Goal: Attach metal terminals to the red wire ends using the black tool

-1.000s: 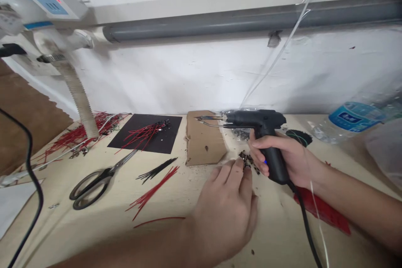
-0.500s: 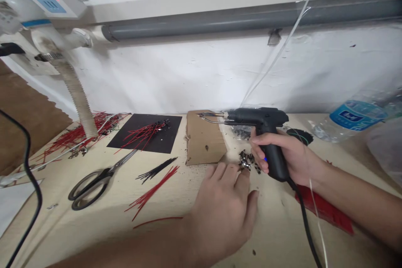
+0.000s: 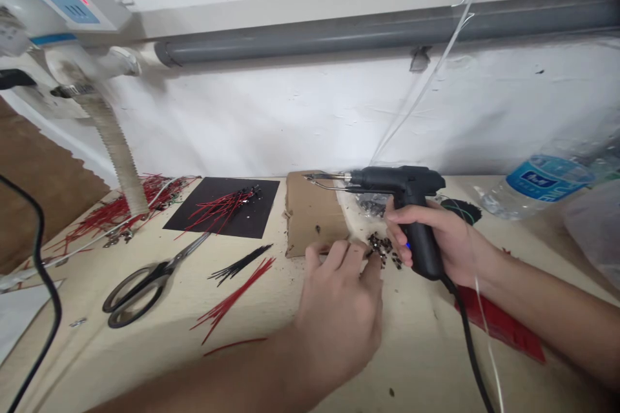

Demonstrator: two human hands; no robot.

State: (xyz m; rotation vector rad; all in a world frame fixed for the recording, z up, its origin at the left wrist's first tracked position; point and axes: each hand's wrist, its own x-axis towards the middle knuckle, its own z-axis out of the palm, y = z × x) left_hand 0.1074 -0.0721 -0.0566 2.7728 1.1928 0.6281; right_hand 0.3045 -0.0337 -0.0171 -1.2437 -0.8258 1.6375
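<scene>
My right hand [image 3: 436, 232] is wrapped round the grip of a black soldering gun [image 3: 402, 179], its metal tip pointing left above a piece of cardboard [image 3: 317, 213]. A small pile of black and silvery parts [image 3: 382, 246] lies on the table below the gun. At the left edge of that pile is my left hand [image 3: 341, 300], palm down, its fingers curled together by the cardboard's front edge. A dark bit shows by its fingertips; the thumb is hidden, and what the fingers hold cannot be made out.
Black wires [image 3: 241, 262] and red wires [image 3: 232, 297] lie left of my left hand, with scissors [image 3: 145, 284] beyond. Red wires with black parts rest on a black sheet [image 3: 252, 222]. A bottle [image 3: 537, 184] lies at right. The gun's cord [image 3: 467, 329] runs toward me.
My left hand has drawn its fingers in and its thumb under, at the small parts. My right hand holds the soldering gun in the same place.
</scene>
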